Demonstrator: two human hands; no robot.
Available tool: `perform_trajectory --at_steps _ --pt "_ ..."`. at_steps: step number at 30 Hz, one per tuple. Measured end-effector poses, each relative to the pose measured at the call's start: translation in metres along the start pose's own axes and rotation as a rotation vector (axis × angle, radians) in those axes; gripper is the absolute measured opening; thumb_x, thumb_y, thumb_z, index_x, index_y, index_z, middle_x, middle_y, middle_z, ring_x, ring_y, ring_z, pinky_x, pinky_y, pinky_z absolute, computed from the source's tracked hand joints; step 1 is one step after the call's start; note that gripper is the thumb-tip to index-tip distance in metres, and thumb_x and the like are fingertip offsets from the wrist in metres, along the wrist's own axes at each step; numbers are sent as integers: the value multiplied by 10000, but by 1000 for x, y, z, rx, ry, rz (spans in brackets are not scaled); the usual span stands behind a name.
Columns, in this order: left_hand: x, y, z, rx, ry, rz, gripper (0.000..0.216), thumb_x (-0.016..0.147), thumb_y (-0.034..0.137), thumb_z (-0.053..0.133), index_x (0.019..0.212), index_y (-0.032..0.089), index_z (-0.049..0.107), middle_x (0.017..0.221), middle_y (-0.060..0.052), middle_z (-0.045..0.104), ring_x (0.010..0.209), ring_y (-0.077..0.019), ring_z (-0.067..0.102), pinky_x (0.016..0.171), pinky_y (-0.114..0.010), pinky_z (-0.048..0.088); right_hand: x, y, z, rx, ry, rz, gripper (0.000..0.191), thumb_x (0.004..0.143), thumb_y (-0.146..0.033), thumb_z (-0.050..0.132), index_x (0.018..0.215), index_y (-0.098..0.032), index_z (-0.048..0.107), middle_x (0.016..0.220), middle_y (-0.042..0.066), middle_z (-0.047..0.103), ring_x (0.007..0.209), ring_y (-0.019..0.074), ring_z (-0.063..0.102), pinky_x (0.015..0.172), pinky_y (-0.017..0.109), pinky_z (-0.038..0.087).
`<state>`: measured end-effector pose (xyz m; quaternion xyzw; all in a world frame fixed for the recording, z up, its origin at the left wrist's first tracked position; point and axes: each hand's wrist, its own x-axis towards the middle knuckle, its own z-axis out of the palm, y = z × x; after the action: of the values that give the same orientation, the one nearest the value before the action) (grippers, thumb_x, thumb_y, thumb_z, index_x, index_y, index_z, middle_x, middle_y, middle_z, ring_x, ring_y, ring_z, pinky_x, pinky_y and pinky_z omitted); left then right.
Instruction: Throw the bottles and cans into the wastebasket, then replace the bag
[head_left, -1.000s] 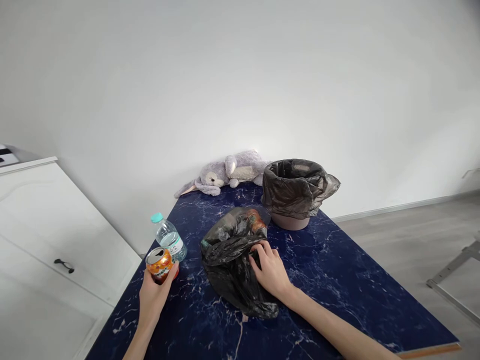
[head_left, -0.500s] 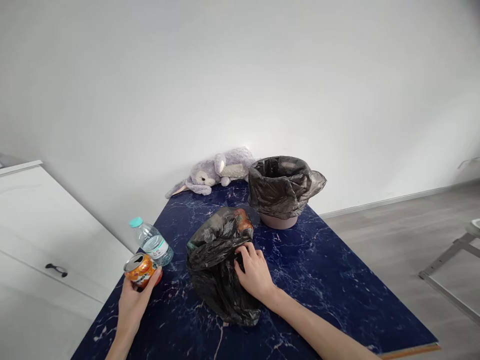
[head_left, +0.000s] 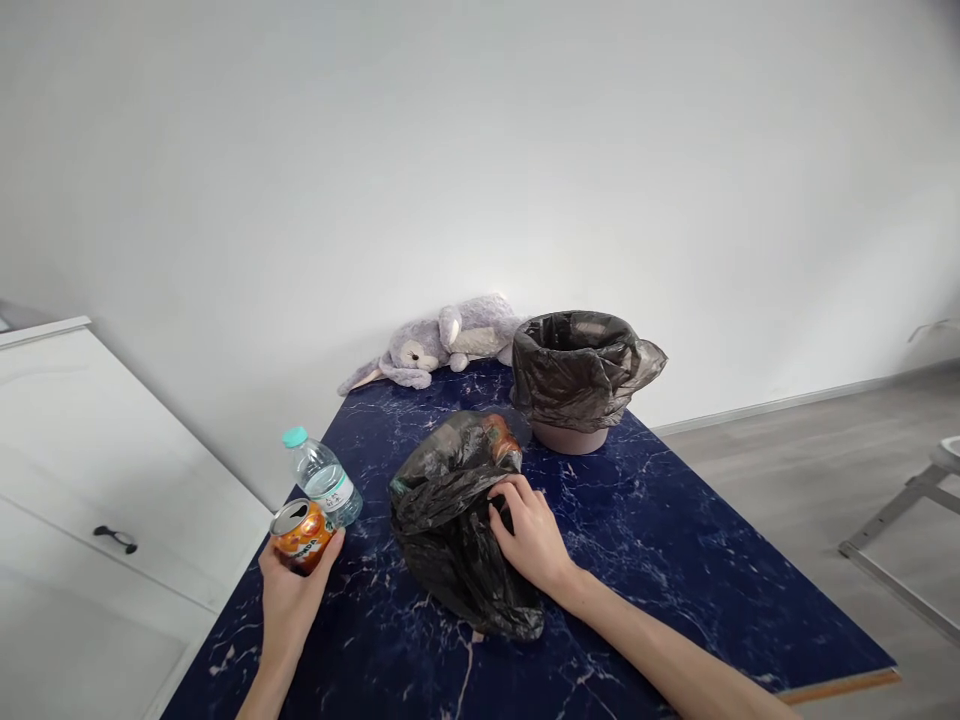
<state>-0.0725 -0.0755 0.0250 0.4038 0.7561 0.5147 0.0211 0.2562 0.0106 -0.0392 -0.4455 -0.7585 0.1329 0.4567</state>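
Observation:
My left hand (head_left: 294,590) is wrapped round an orange soda can (head_left: 302,538) with its top opened. The can is upright at the table's left edge, right in front of a clear plastic bottle (head_left: 326,480) with a teal cap and white label. My right hand (head_left: 532,535) is closed on the edge of a black garbage bag (head_left: 450,500) in the middle of the table. Its fingertips are partly hidden in the folds. An orange item (head_left: 501,440) and something greenish show through the thin plastic at the bag's far end.
A pinkish trash bin (head_left: 570,438) lined with a dark bag (head_left: 577,375) stands at the back right. A grey plush rabbit (head_left: 450,340) lies against the wall. A white cabinet (head_left: 82,470) is left of the blue marbled table (head_left: 675,560), and a metal frame (head_left: 900,520) stands right.
The whole scene has shifted slightly right in the view. My left hand keeps its hold on the can, and my right hand stays on the bag.

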Motion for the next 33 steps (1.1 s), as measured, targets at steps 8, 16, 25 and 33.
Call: perform_trajectory --at_steps 8,16,25,33 --pt "-19 4 -7 213 413 613 886 732 487 834 1430 121 428 1515 -264 407 1505 -481 364 1229 -671 337 0 -16 -21 169 9 -195 188 1073 -217 496 1209 -235 624 1222 136 684 1144 290 655 1011 488 533" --pt "-62 39 18 225 -323 1293 230 978 24 551 1081 217 622 1156 -105 660 1122 -244 662 1008 -396 546 -4 -31 -23 276 -325 -482 251 1087 -164 511 1293 -245 629 1273 53 755 1184 172 723 1036 292 605" --pt "-32 45 83 265 -470 1248 221 1061 129 447 1096 216 647 1217 -75 763 1179 -226 727 1093 -381 585 -7 -15 -5 61 -317 -427 327 1109 -184 486 1389 -176 655 1466 140 686 1337 291 674 1157 506 572" --pt "-21 10 104 425 -172 975 414 1046 208 511 1425 71 610 1640 -292 476 1586 -490 390 1237 -707 416 -2 -6 9 -79 -273 -355 336 1116 -228 484 1350 -191 723 1472 125 702 1285 268 722 1134 456 593"
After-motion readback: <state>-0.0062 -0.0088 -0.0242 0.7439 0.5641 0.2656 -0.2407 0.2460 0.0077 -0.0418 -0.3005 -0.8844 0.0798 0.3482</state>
